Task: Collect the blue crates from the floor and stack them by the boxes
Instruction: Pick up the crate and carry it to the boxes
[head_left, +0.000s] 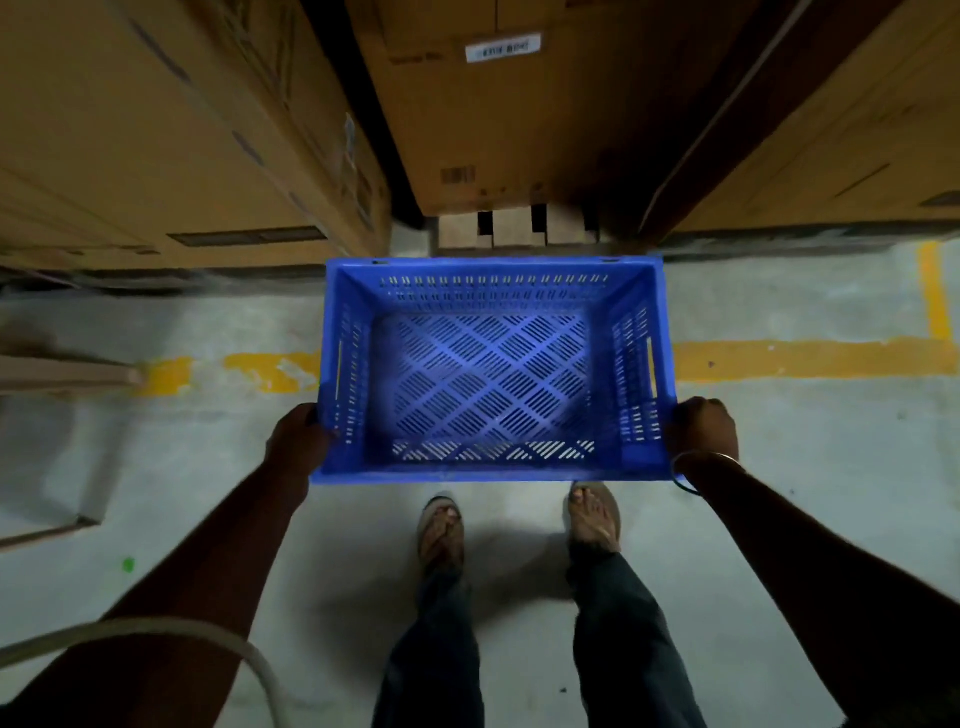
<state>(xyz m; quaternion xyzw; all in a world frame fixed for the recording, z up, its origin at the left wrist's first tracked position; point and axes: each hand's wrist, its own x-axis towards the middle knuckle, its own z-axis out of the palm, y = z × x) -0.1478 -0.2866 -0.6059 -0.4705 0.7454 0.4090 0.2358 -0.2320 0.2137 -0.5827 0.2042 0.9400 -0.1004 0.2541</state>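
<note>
The left hand (298, 441) and right hand (701, 431) curl their fingers round the side rims of an empty blue slotted plastic crate (493, 374), before tall brown cardboard boxes (519, 119).

1 blue crate (493, 369), 3 cardboard boxes (498, 114), 2 hands (296, 441).

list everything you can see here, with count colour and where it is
blue crate: 1, blue, slotted, empty, held up in front of the person
cardboard boxes: at least 3 stacks, brown, ahead, beyond the crate
floor lines: yellow, worn, on grey concrete
cord: 1, pale, lower left
bangle: 1, metal, right wrist
sandals: 2, tan, on the feet
left hand: grips the crate's left rim
right hand: grips the crate's right rim
</note>
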